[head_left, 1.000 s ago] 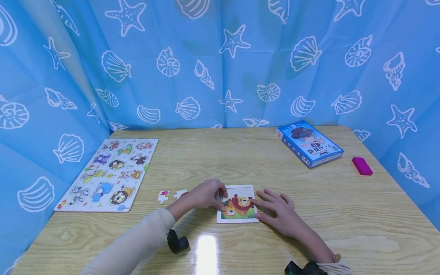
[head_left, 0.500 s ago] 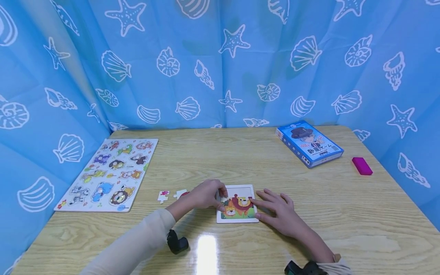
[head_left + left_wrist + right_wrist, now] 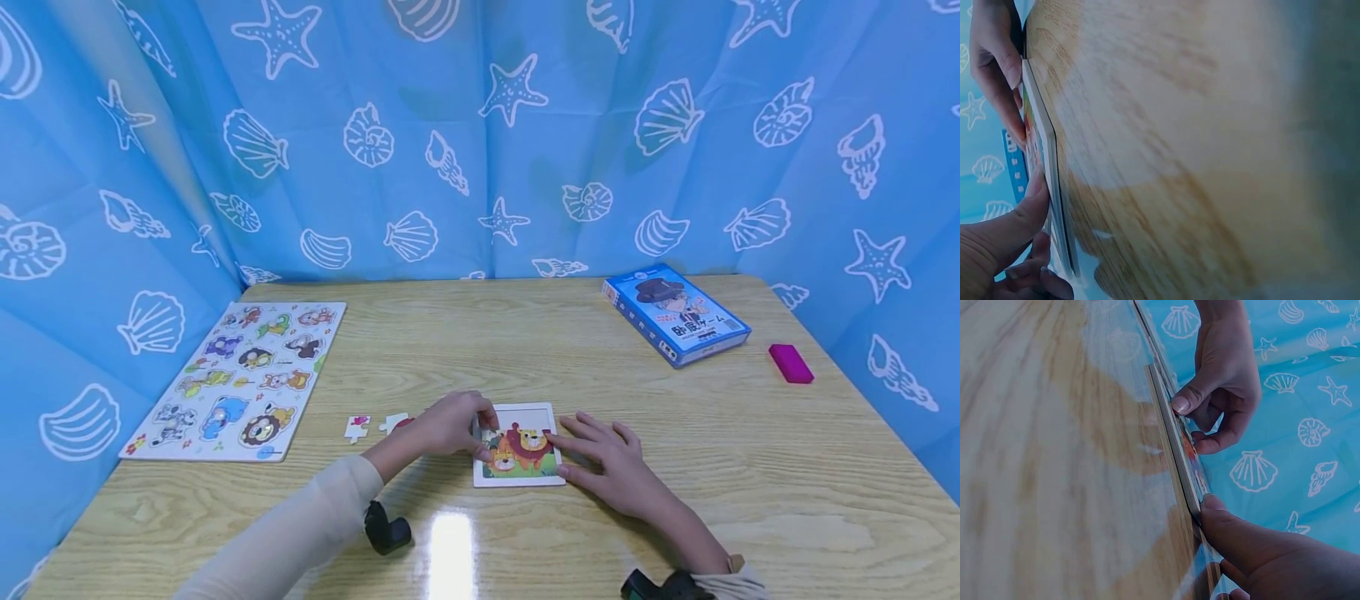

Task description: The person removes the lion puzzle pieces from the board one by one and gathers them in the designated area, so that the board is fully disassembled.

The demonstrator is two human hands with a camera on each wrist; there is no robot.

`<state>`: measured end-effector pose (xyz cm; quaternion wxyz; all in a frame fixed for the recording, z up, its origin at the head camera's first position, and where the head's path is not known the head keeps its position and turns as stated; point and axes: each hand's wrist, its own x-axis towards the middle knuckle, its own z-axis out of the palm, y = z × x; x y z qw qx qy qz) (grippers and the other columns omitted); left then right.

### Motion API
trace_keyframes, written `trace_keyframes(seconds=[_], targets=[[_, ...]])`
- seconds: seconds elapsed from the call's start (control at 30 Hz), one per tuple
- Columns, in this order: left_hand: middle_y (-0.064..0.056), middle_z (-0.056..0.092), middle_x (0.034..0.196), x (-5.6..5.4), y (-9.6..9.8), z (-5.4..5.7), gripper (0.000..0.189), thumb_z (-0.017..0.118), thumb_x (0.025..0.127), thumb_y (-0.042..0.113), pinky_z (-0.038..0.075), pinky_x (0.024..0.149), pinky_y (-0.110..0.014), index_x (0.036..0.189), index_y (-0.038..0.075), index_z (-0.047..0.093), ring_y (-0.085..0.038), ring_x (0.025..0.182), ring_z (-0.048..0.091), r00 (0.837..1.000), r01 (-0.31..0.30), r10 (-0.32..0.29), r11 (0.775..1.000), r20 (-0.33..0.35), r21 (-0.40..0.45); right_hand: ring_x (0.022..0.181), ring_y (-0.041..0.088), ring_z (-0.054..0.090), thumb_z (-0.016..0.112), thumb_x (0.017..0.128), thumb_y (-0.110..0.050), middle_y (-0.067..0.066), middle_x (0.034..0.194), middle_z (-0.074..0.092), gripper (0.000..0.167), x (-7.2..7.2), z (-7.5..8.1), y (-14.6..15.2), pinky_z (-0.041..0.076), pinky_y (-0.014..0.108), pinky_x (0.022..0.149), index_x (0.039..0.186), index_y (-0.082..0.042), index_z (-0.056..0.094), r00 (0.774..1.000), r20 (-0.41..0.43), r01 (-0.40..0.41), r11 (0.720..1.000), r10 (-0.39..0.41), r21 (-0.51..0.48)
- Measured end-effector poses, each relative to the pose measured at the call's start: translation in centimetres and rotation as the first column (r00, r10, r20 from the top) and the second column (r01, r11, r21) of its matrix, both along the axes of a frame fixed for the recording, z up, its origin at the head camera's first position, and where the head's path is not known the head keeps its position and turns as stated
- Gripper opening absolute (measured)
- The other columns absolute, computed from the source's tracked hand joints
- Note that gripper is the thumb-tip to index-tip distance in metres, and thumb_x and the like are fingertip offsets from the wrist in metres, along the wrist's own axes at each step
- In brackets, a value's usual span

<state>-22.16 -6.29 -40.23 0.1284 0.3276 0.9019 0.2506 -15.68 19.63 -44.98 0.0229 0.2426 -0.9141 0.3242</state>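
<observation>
A small jigsaw puzzle in a white-rimmed tray lies on the table, showing lions on grass; its upper part is bare board. My left hand is over the tray's left side, thumb and forefinger bent around a puzzle piece at the picture's left, mostly covered by the fingers. In the right wrist view that left hand has its thumb and fingertip down on the puzzle surface. My right hand lies at the tray's right edge, fingers extended, with fingertips touching the rim.
Two loose puzzle pieces, one whole and one partly behind the left wrist, lie left of the tray. A white animal puzzle board is at far left. A blue game box and a magenta block lie at right.
Both hands stay in place at the tray. The left fingers and the piece under them shift only very slightly; the head view tilts a touch.
</observation>
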Motion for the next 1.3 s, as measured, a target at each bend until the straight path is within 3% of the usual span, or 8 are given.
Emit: trace_keyframes(seconds=[0.13,0.37,0.5,1.1,1.3], targets=[[0.000,0.055,0.085,0.0,0.0,0.0,0.029,0.085,0.071,0.015,0.042,0.073,-0.030,0.090,0.008,0.065,-0.016,0.081,0.051,1.000,0.006,-0.006,1.000,-0.007,-0.002,0.133,0.039,0.030,0.064,0.090,-0.030,0.015,0.138,0.047,0.041,0.1,0.0,0.0,0.009,0.066,0.096,0.129,-0.018,0.061,0.999,-0.033,-0.017,0.999,0.018,0.036],[0.001,0.055,0.085,-0.1,0.0,-0.1,0.028,0.085,0.070,0.015,0.042,0.073,-0.030,0.089,0.009,0.065,-0.016,0.081,0.051,1.000,0.016,-0.016,1.000,-0.009,-0.002,0.134,0.041,0.024,0.053,0.097,-0.024,0.017,0.143,0.038,0.039,0.3,0.2,-0.3,0.009,0.067,0.096,0.135,-0.031,0.054,0.992,-0.088,-0.065,0.974,0.085,0.216],[0.001,0.055,0.086,-0.1,-0.1,-0.1,0.028,0.085,0.071,0.016,0.042,0.073,-0.030,0.090,0.008,0.065,-0.016,0.082,0.052,1.000,0.017,-0.017,1.000,-0.005,0.004,0.133,0.043,0.023,0.051,0.098,-0.020,0.019,0.144,0.036,0.040,0.6,0.3,-0.7,0.010,0.069,0.095,0.134,-0.038,0.054,0.991,-0.095,-0.068,0.966,0.094,0.248],[-0.001,0.054,0.087,0.1,0.0,0.1,0.032,0.085,0.070,0.014,0.041,0.071,-0.029,0.092,0.009,0.062,-0.016,0.082,0.051,1.000,0.025,-0.025,1.000,0.007,-0.001,0.136,0.041,0.018,0.048,0.099,-0.020,0.017,0.146,0.033,0.039,0.8,0.2,-1.2,0.004,0.068,0.097,0.132,-0.040,0.055,0.997,-0.048,-0.040,0.968,0.053,0.246],[0.000,0.057,0.086,0.0,0.2,0.4,0.033,0.083,0.072,0.010,0.042,0.070,-0.029,0.092,0.010,0.058,-0.015,0.080,0.053,0.997,0.027,-0.027,1.000,0.066,0.004,0.136,0.041,0.019,0.048,0.098,-0.019,0.018,0.146,0.033,0.039,0.8,0.2,-1.2,0.006,0.068,0.097,0.132,-0.037,0.055,0.997,-0.059,-0.034,0.965,0.051,0.258]])
